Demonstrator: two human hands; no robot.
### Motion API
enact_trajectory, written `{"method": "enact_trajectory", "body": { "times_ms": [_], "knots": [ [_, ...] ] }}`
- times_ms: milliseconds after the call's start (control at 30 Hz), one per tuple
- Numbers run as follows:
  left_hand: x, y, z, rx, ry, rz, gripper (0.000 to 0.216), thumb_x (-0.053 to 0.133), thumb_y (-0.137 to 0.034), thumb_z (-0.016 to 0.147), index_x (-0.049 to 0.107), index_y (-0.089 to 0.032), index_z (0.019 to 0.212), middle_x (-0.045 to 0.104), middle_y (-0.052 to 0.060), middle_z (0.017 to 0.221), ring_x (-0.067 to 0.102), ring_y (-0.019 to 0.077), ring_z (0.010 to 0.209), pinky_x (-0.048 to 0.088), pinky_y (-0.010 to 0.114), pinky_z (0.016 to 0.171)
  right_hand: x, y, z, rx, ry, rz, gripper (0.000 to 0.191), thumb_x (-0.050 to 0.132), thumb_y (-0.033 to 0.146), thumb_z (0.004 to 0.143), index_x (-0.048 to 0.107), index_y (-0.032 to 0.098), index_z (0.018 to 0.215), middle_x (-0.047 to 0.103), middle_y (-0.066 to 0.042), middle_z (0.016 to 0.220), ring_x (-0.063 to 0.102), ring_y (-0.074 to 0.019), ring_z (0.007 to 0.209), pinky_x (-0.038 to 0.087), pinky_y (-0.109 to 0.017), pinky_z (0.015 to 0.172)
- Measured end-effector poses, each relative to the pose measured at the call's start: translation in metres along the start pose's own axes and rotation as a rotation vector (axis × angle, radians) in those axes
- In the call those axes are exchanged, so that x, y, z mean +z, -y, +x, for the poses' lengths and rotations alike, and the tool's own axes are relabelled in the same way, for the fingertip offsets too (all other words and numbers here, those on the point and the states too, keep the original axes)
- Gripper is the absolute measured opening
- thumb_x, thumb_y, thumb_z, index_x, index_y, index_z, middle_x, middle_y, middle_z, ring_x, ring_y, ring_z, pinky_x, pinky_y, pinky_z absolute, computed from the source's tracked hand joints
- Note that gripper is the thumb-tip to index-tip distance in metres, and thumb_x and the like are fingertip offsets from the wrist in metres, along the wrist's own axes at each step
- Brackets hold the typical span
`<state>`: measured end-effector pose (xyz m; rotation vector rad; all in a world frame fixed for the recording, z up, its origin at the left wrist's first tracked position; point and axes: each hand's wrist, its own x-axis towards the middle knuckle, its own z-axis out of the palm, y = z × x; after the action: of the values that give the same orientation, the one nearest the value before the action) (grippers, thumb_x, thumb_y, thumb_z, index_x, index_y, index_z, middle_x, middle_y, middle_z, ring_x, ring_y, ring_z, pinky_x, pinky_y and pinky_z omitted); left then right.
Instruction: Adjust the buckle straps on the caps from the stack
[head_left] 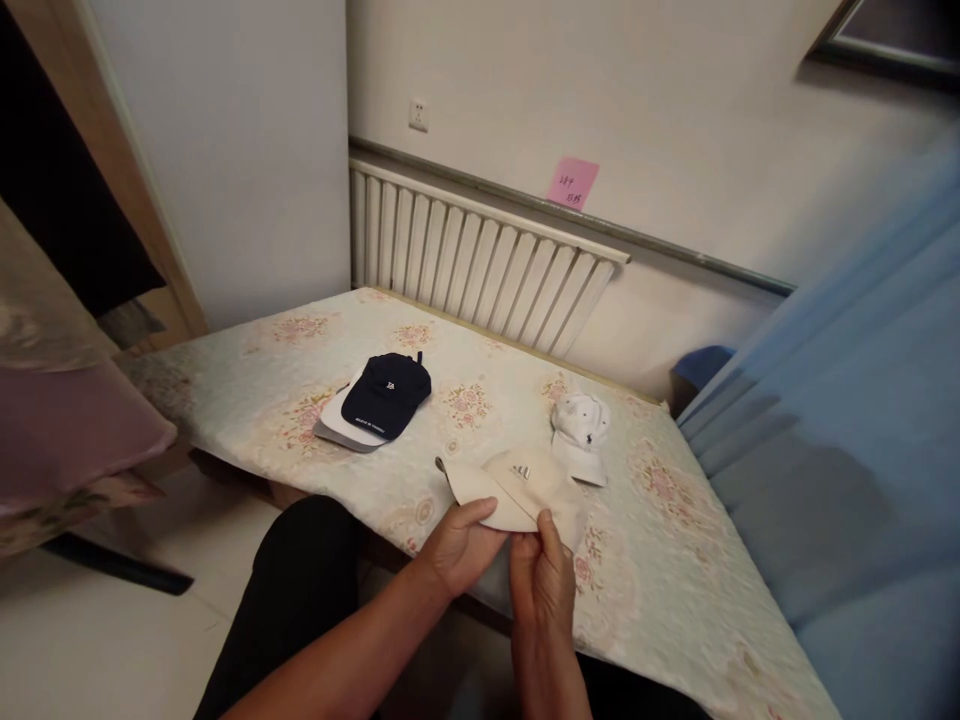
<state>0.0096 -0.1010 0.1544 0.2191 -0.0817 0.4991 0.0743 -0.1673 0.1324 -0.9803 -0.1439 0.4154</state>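
Just above the bed's near edge I hold a cream baseball cap (551, 490) with a small dark logo on its front. My left hand (465, 545) is closed on the brim, its thumb on top and the fingers beneath. With thumb and fingers, my right hand (544, 570) pinches the cap's edge where brim meets crown. Farther left lies a navy baseball cap (394, 390) with small white lettering, stacked on at least one white and grey cap (341, 420). A white baseball cap (581, 430) with a small dark emblem rests beyond the cream one.
A flowered sheet covers the bed (480, 360). Behind it, a white radiator (480, 255) runs along the wall, with a pink note (574, 183) above. A blue curtain (862, 400) hangs at right. Pink cloth (97, 430) and a dark chair leg (120, 565) are at left.
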Motion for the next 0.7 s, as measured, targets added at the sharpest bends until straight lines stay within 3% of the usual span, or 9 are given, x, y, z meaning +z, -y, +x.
{"method": "enact_trajectory", "body": {
  "times_ms": [167, 333, 467, 700],
  "knots": [
    [-0.003, -0.013, -0.003, -0.023, 0.109, -0.067, 0.065, 0.064, -0.034, 0.081, 0.041, -0.016, 0.139, 0.054, 0.013, 0.134, 0.038, 0.0295, 0.133, 0.024, 0.044, 0.112, 0.004, 0.013, 0.003, -0.007, 0.012, 0.187, 0.057, 0.064, 0.027, 0.079, 0.047, 0.015, 0.132, 0.063, -0.007, 0.124, 0.055, -0.0188, 0.118, 0.035, -0.041, 0.11],
    [-0.016, -0.027, 0.0, -0.082, 0.055, -0.088, 0.08, 0.046, -0.068, 0.079, 0.043, -0.012, 0.137, 0.054, 0.017, 0.132, 0.035, 0.0317, 0.134, 0.023, 0.046, 0.111, -0.001, 0.02, 0.008, 0.006, 0.039, 0.225, 0.06, 0.064, 0.024, 0.079, 0.044, 0.017, 0.134, 0.061, -0.008, 0.127, 0.054, -0.0205, 0.12, 0.032, -0.046, 0.111],
    [-0.021, -0.034, 0.005, -0.16, 0.032, -0.086, 0.086, 0.035, -0.074, 0.079, 0.042, -0.011, 0.138, 0.055, 0.018, 0.132, 0.038, 0.0325, 0.132, 0.022, 0.046, 0.111, -0.009, 0.023, 0.014, 0.013, 0.038, 0.259, 0.058, 0.064, 0.02, 0.078, 0.046, 0.017, 0.133, 0.061, -0.008, 0.126, 0.054, -0.0202, 0.12, 0.03, -0.046, 0.112],
    [-0.026, -0.046, 0.02, -0.171, -0.031, -0.144, 0.083, 0.034, -0.07, 0.083, 0.044, -0.007, 0.136, 0.06, 0.018, 0.124, 0.046, 0.0338, 0.126, 0.026, 0.044, 0.108, -0.015, 0.024, 0.032, 0.159, 0.005, 0.308, 0.05, 0.064, 0.019, 0.073, 0.056, 0.015, 0.123, 0.069, -0.008, 0.112, 0.059, -0.0208, 0.113, 0.032, -0.045, 0.11]
  ]
}}
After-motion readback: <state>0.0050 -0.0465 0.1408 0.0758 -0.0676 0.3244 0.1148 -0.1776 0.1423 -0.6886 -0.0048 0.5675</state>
